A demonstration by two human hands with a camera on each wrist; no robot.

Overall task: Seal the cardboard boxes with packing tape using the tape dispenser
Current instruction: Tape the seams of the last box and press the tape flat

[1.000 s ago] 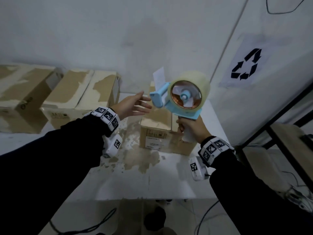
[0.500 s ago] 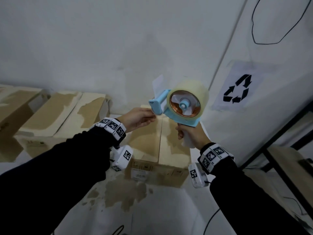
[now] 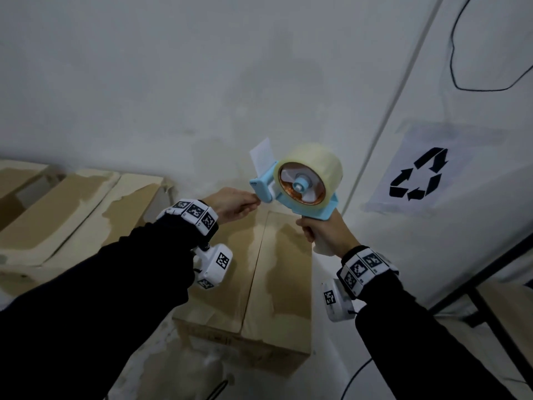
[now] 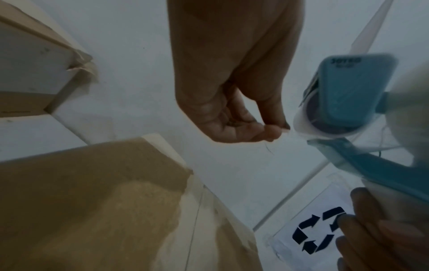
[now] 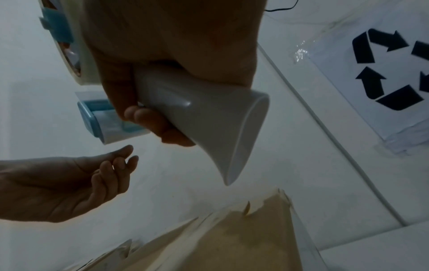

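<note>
My right hand (image 3: 315,230) grips the white handle (image 5: 199,113) of a blue tape dispenser (image 3: 302,186) and holds it up in the air over a cardboard box (image 3: 259,269). The dispenser carries a roll of clear tape (image 3: 317,160). My left hand (image 3: 253,201) is at the dispenser's front end; in the left wrist view its thumb and forefinger (image 4: 275,132) pinch the loose end of the tape just off the blue nose (image 4: 348,91). The box's two top flaps lie closed with a bare seam between them (image 3: 255,269).
More cardboard boxes (image 3: 86,215) stand in a row at the left against the white wall. A recycling sign (image 3: 418,174) is taped to the wall on the right. A black metal frame (image 3: 490,278) and a cable (image 3: 354,376) lie at the lower right.
My left hand was open and reaching; it has moved right to the dispenser's nose and now pinches the tape end. The view has tilted up and come closer to the box.
</note>
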